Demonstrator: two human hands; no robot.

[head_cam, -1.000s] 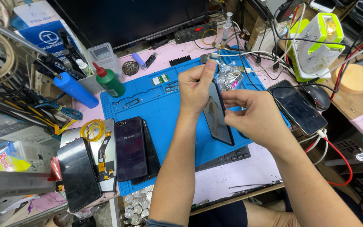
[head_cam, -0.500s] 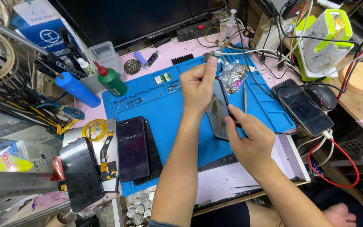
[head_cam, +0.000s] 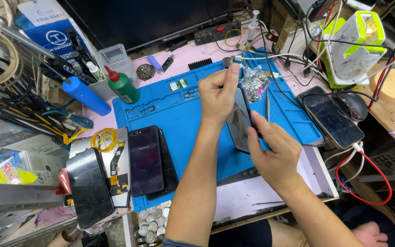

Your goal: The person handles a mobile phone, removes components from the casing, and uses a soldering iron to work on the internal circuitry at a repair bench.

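We see our two forearms bare to the elbow, with no sleeves, gloves, watch or rings. Our left hand (head_cam: 218, 93) and right hand (head_cam: 275, 153) are bare too. Below, dark shorts (head_cam: 248, 234) cover our lap.

Green bottle (head_cam: 122, 87), coins (head_cam: 154, 222), mouse (head_cam: 352, 105)

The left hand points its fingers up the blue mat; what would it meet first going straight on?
Probably the crumpled foil bag just past the left hand, though depth is unclear.
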